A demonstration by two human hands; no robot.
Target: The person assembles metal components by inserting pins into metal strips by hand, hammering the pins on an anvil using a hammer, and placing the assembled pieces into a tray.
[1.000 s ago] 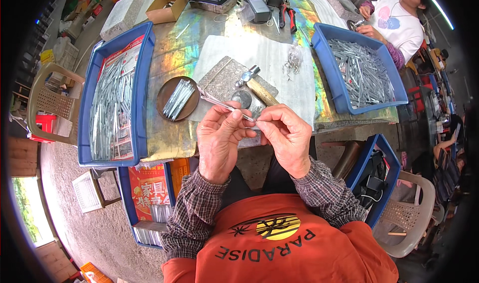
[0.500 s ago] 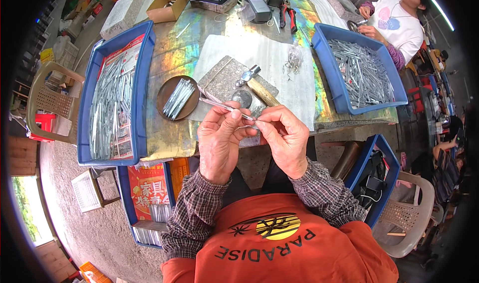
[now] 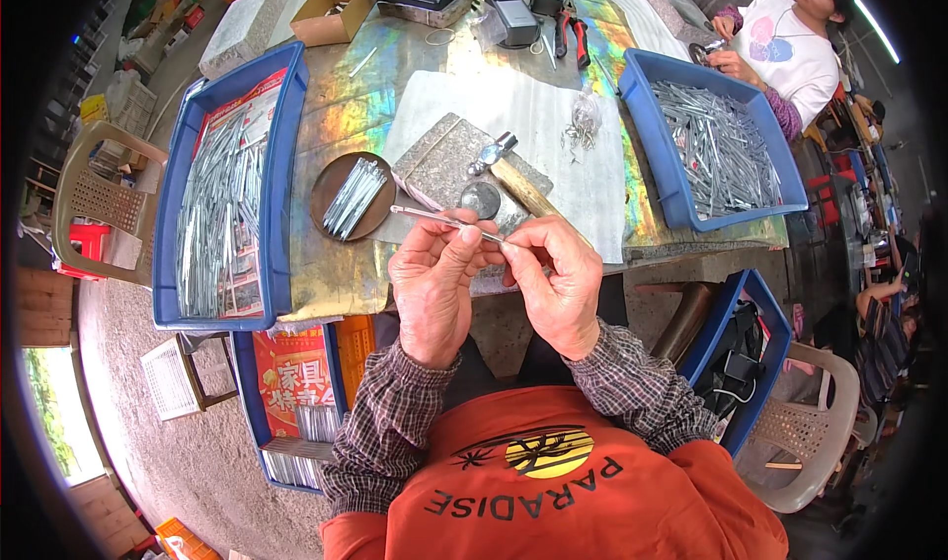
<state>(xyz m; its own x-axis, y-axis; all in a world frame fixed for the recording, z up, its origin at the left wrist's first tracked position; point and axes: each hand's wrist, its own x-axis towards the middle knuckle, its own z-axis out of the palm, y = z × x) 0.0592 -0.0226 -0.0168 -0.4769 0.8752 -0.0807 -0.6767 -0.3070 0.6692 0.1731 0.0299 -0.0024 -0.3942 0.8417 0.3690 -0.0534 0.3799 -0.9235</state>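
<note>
A slim silvery metal rod point(image 3: 425, 213) is pinched between the thumb and fingers of my left hand point(image 3: 433, 298), over the table's near edge. My right hand point(image 3: 561, 288) has its thumb and forefinger closed on the rod's right end; any small part there is hidden by the fingertips. Just beyond my hands, a hammer point(image 3: 523, 187) lies on a grey stone slab point(image 3: 439, 155), beside a round metal disc point(image 3: 481, 200). Left of the slab, a brown round dish point(image 3: 323, 180) holds a bundle of similar metal rods point(image 3: 355, 200).
Blue trays of metal rods stand left point(image 3: 280, 175) and right point(image 3: 634, 91). Small metal bits in a clear bag point(image 3: 585, 116) lie on white sheeting. Red-handled pliers point(image 3: 571, 37) and an open cardboard box point(image 3: 331, 29) are farther back. A co-worker point(image 3: 785, 51) sits at far right.
My right hand has shifted slightly left and turned a little, staying at the rod's right end. The rod now lies somewhat flatter. My left hand has barely moved.
</note>
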